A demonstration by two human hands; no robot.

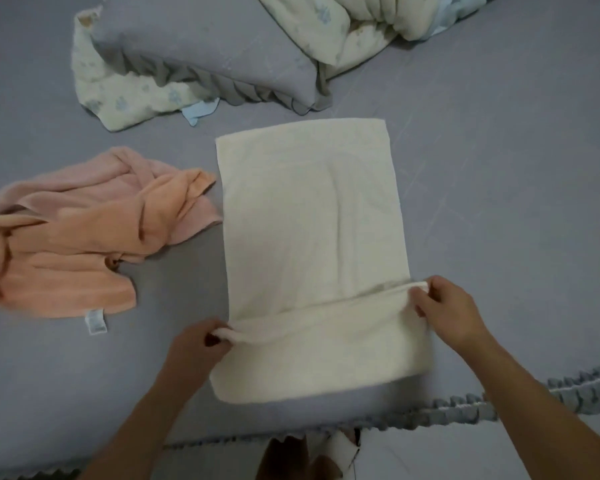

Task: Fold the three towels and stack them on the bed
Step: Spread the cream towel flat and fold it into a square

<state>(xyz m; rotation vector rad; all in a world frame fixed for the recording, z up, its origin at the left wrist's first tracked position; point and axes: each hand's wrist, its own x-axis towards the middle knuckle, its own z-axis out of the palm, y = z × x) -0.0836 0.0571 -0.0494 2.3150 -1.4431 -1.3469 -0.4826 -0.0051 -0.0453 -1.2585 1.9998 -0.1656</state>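
A cream towel [309, 216] lies spread lengthwise on the grey bed [499, 202], its near end turned over toward the far end. My left hand [198, 344] pinches the folded edge at its left corner. My right hand [444, 313] pinches the same edge at its right corner. To the left lie two crumpled towels in a heap: an orange towel [77, 258] with a white label, and a pink towel [118, 168] partly under it.
A grey pillow [205, 46] with a ruffled border lies at the back, on a pale printed cloth [118, 95]. A bunched cream and blue quilt [361, 22] sits at the back right. The bed's ruffled edge [465, 410] runs along the near side.
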